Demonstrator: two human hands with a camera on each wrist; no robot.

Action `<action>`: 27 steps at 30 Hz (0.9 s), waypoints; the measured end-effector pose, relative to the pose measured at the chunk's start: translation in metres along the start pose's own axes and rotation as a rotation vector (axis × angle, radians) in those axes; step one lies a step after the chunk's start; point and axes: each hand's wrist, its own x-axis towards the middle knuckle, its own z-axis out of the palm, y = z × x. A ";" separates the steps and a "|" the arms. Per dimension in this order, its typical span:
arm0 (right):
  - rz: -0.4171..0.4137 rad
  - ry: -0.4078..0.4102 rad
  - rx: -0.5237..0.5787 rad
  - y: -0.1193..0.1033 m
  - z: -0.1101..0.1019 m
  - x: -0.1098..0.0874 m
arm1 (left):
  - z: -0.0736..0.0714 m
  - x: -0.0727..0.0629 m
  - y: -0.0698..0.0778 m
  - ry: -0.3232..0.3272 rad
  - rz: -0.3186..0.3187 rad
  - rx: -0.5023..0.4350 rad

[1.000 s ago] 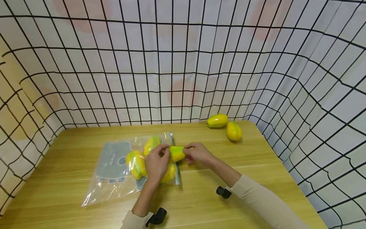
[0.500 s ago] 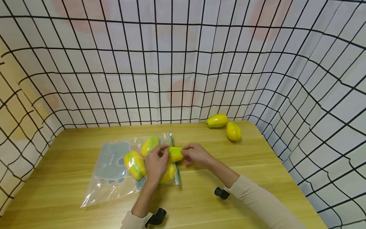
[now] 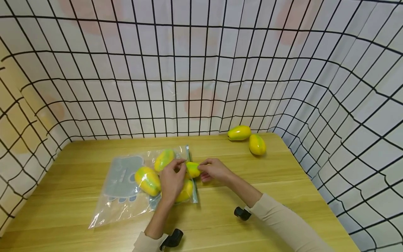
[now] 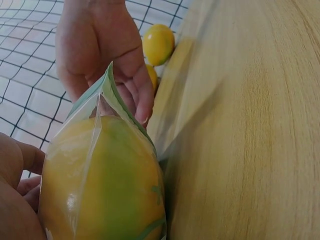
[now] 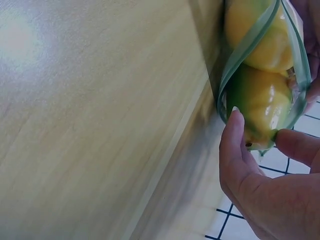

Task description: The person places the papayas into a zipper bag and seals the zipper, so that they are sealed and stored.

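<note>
A clear zip bag (image 3: 124, 178) with a grey-blue printed shape lies flat, its green-edged mouth (image 5: 240, 52) facing right. Inside are several yellow-green papayas, one at the left (image 3: 148, 181), one at the back (image 3: 164, 160) and one near the front (image 3: 185, 191). My left hand (image 3: 171, 180) pinches the upper edge of the bag's mouth. Between thumb and fingers, my right hand (image 3: 215, 170) holds the outer end of another papaya (image 5: 262, 102), which sits partly within the mouth. The left hand hides part of the bag's contents in the head view.
Two more papayas, one lying sideways (image 3: 239, 133) and one more upright (image 3: 257, 144), rest at the back right of the wooden table (image 3: 252, 185). A black wire grid (image 3: 189, 80) with white sheeting behind encloses the back and sides.
My right hand has moved slightly left, pushing the held papaya further into the bag. The papayas at the left and back inside have shifted slightly left. The left hand stays nearly still.
</note>
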 end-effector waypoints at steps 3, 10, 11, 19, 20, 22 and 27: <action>-0.001 -0.009 0.010 -0.001 0.000 -0.001 | 0.000 0.000 0.000 0.005 0.001 0.005; -0.004 -0.061 0.080 0.003 -0.002 0.002 | 0.001 0.001 0.001 0.010 -0.002 0.022; 0.000 -0.067 0.094 0.004 -0.002 0.002 | 0.001 0.001 0.001 0.009 -0.001 0.021; 0.040 -0.091 0.192 0.006 -0.002 0.005 | 0.001 0.000 0.003 -0.002 0.001 0.018; 0.042 -0.094 0.197 0.006 -0.001 0.006 | 0.001 0.000 0.003 -0.004 0.001 0.018; 0.041 -0.105 0.206 0.006 0.000 0.006 | 0.001 0.000 0.003 -0.003 0.005 0.018; 0.053 -0.135 0.229 0.007 0.001 0.008 | 0.000 0.000 0.003 0.004 0.016 0.023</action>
